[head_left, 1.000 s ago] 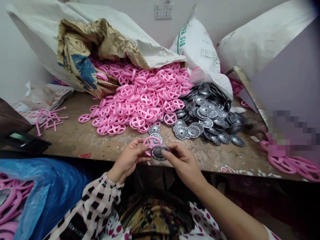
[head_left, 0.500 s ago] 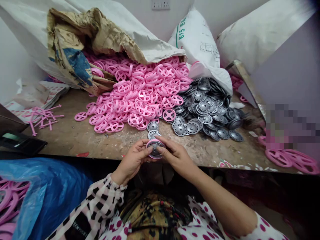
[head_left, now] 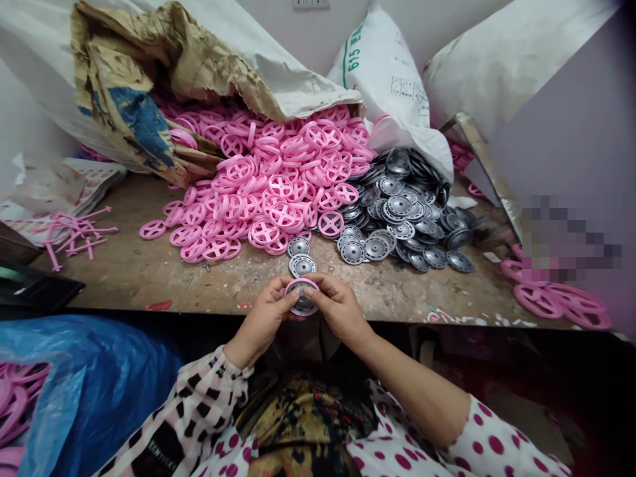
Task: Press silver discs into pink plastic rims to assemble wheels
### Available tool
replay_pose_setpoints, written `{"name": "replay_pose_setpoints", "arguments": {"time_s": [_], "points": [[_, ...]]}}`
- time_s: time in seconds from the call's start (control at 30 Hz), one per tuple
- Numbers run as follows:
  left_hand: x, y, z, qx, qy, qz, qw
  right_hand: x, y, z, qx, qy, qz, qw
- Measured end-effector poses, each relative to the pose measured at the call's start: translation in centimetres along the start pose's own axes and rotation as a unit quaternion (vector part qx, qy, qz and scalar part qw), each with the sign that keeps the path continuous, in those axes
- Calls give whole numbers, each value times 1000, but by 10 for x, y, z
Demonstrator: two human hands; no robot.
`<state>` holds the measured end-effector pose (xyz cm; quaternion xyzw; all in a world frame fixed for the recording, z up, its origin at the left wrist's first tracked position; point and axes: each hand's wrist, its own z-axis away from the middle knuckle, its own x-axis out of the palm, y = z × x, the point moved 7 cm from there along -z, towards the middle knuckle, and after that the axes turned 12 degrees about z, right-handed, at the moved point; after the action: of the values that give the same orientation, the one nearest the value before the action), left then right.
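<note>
Between both hands, at the table's front edge, is a pink toy wheel with a grey hubcap disc seated in its face. My left hand is closed on its left side, the thumb pressing on the disc. From the other side my right hand grips it, thumb also on the disc. Just beyond the fingers lie two loose grey hubcap discs. Behind them spreads a big heap of pink wheels with cross spokes. A pile of grey discs lies to its right.
A torn paper-lined sack spills the pink wheels; a white sack stands behind the discs. Pink rods lie at the left. A blue plastic bag holding pink wheels sits low left. Larger pink wheels lie at the right edge.
The view has shifted slightly. My right fingers have drawn in along the wheel's top rim, and both thumbs still press on the disc.
</note>
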<state>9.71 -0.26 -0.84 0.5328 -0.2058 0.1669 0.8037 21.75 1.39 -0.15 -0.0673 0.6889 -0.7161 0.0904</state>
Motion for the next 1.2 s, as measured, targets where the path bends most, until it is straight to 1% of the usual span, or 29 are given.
{"name": "replay_pose_setpoints", "arguments": {"time_s": [0.13, 0.2, 0.27, 0.3, 0.33, 0.37, 0.43, 0.47, 0.5, 0.53, 0.57, 0.6, 0.63, 0.67, 0.7, 0.73, 0.77, 0.8, 0.83, 0.87, 0.9, 0.93, 0.97, 1.0, 1.07, 1.1, 1.13, 1.17, 1.2], "points": [[4, 3, 2, 20, -5, 7, 1000, 2, 1, -4, 17, -42, -38, 998], [7, 5, 4, 27, -18, -19, 999, -1, 2, -3, 19, -46, -39, 998], [6, 8, 4, 28, -28, -68, 997, -2, 0, 4, 3, -53, 16, 998], [3, 11, 4, 27, -25, -94, 995, -1, -1, 9, -13, -65, 71, 995], [-2, 15, 3, 28, -12, -116, 993, 2, -3, 17, -32, -81, 144, 986], [-9, 19, 2, 32, 7, -130, 991, 7, -5, 25, -54, -103, 229, 966], [-24, 28, 0, 39, 52, -134, 989, 16, -9, 41, -101, -144, 388, 905], [-31, 31, -1, 40, 69, -131, 988, 19, -10, 46, -120, -157, 441, 875], [-36, 32, -2, 39, 79, -127, 988, 20, -12, 46, -137, -160, 472, 856], [-39, 32, -3, 37, 84, -123, 988, 17, -15, 41, -150, -154, 484, 848], [-41, 30, -4, 32, 84, -122, 989, 11, -19, 30, -159, -132, 484, 850], [-41, 27, -5, 25, 82, -123, 989, 1, -23, 15, -163, -96, 481, 856], [-40, 24, -6, 18, 80, -125, 989, -12, -27, -4, -159, -48, 479, 862], [-39, 21, -7, 14, 79, -128, 989, -28, -31, -24, -142, 13, 488, 861], [-37, 18, -8, 13, 80, -130, 988, -44, -33, -45, -121, 72, 516, 845], [-36, 16, -8, 12, 80, -132, 988, -58, -35, -64, -95, 122, 554, 818], [-34, 14, -9, 12, 79, -132, 988, -69, -36, -82, -68, 156, 590, 790], [-32, 13, -10, 12, 77, -133, 988, -78, -35, -97, -44, 174, 617, 766], [-30, 12, -11, 11, 74, -134, 988, -83, -33, -109, -27, 179, 636, 750], [-29, 11, -12, 8, 72, -135, 988, -87, -30, -118, -17, 176, 644, 744], [-29, 11, -13, 6, 71, -134, 988, -89, -27, -124, -17, 169, 640, 750], [-29, 11, -14, 2, 71, -132, 989, -90, -24, -127, -27, 166, 624, 763], [-29, 11, -15, -3, 70, -127, 989, -90, -22, -125, -45, 169, 596, 783], [-28, 12, -15, -7, 67, -120, 990, -90, -21, -120, -68, 180, 559, 807], [-24, 13, -16, -13, 58, -95, 994, -87, -20, -101, -110, 203, 457, 859], [-22, 13, -17, -14, 52, -76, 996, -83, -18, -88, -122, 199, 399, 887], [-18, 14, -18, -13, 46, -56, 997, -76, -16, -75, -127, 179, 342, 914], [-14, 13, -19, -13, 40, -37, 998, -67, -13, -63, -123, 140, 288, 939], [-11, 13, -20, -14, 35, -23, 999, -55, -10, -51, -115, 84, 251, 958]]}}
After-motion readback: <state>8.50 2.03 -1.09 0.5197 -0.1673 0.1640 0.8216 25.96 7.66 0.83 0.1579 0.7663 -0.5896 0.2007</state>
